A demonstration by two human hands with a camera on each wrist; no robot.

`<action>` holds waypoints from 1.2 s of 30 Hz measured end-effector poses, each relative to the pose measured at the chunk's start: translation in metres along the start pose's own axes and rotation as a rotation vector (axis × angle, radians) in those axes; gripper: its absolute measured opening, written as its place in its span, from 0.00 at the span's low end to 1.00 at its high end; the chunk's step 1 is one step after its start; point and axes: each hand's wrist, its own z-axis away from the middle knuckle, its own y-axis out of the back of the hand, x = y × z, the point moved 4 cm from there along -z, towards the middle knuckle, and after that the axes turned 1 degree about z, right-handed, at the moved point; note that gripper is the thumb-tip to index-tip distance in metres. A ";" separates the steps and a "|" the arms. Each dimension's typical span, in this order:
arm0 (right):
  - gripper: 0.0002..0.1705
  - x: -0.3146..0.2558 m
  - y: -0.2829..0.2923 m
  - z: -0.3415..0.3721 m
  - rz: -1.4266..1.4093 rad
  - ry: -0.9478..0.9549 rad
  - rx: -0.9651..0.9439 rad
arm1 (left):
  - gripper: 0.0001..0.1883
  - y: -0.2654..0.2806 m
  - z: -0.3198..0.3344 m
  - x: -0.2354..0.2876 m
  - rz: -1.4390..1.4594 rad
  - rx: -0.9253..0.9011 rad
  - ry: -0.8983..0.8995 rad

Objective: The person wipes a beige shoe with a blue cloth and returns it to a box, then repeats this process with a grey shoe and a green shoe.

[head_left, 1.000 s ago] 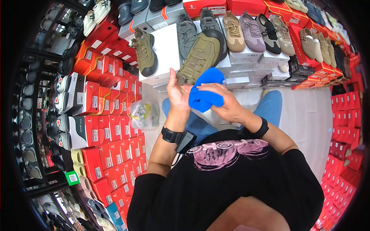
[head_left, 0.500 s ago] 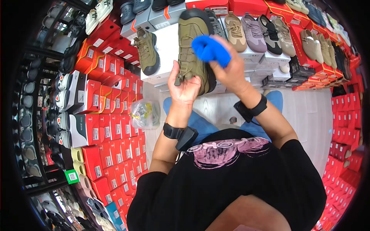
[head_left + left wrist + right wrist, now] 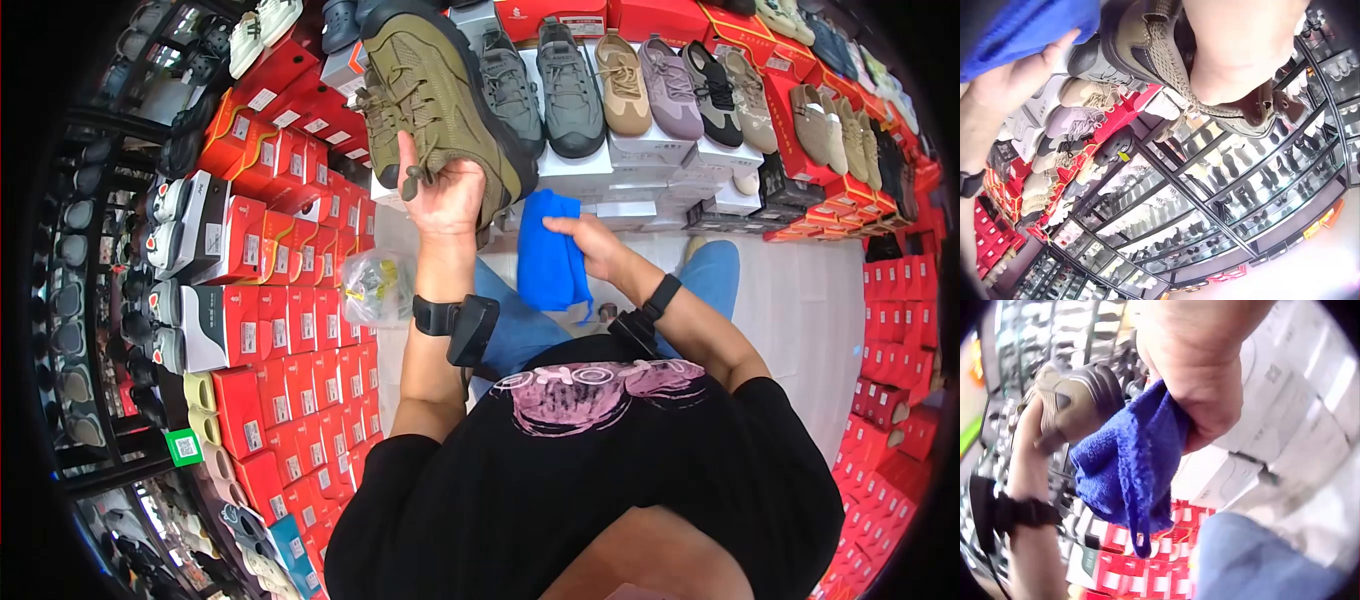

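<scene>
My left hand (image 3: 447,203) holds up an olive hiking shoe (image 3: 432,85), toe pointing away. In the left wrist view the hand reaches into the collar of that shoe (image 3: 1169,59), hiding the fingers inside; its thumb stands up beside the laces in the head view. A folded blue towel (image 3: 548,262) hangs from my right hand (image 3: 594,246), pinched between thumb and fingers, below and to the right of the shoe's heel. The right wrist view shows the towel's (image 3: 1129,462) fuzzy weave and a loop at its lower edge. Behind the held shoe, its mate (image 3: 381,135) is partly covered.
Grey hiking shoes (image 3: 571,95) and a tan sneaker (image 3: 624,90) stand on white boxes (image 3: 580,168) ahead. Red shoeboxes (image 3: 270,330) are stacked at the left beside a clear plastic bag (image 3: 377,287). More red boxes (image 3: 900,330) line the right side.
The olive shoe has tilted and come up leftward, closer to the head camera, in my left hand. My right hand has drawn the blue towel off the shoe, down toward my body.
</scene>
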 end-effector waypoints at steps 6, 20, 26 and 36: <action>0.22 -0.001 -0.033 -0.028 -0.570 -0.137 -0.180 | 0.21 0.007 -0.001 -0.023 -0.113 -0.032 0.082; 0.20 -0.049 0.005 0.024 -0.439 0.411 -0.719 | 0.26 0.037 0.057 0.003 -0.703 0.120 0.397; 0.21 -0.045 -0.013 0.042 -0.405 0.189 -0.753 | 0.29 0.037 0.063 -0.014 -1.103 0.184 0.580; 0.23 -0.026 0.053 0.049 -0.215 -0.012 -0.398 | 0.20 0.024 0.058 0.033 -1.375 0.293 0.710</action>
